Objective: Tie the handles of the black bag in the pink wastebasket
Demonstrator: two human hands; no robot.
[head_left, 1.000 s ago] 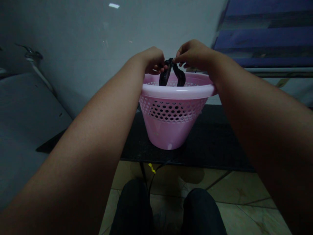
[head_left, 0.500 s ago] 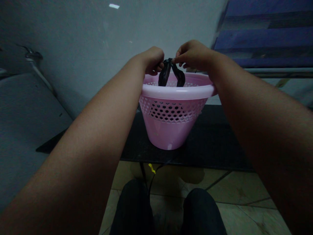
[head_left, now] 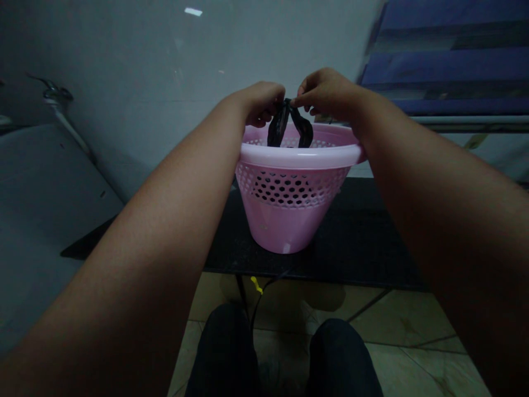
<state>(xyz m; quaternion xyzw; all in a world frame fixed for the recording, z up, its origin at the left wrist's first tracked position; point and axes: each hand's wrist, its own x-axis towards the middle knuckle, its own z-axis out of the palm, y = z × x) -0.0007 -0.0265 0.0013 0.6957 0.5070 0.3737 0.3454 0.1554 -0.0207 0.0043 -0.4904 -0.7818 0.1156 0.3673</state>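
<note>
A pink plastic basket [head_left: 298, 157] with a perforated band stands on a dark table [head_left: 355, 231]. Above its far rim, a twisted black strip of cloth or plastic [head_left: 280, 125] forms an inverted V, with both ends hanging down toward the basket. My left hand [head_left: 261, 103] and my right hand [head_left: 326, 92] pinch its top from either side, nearly meeting. Neither hand touches the basket. The strip's lower ends are hidden behind the near rim.
A grey padded surface [head_left: 45, 193] lies to the left, below a wall-mounted tap [head_left: 55, 94]. A dark blue blind [head_left: 446, 60] hangs at the upper right. Below the table are a black cable [head_left: 258, 309], a small yellow tag [head_left: 256, 284], tiled floor and my dark-clothed knees [head_left: 225, 353].
My left hand has shifted slightly right, closer to my right hand. The black strip and the basket have barely moved.
</note>
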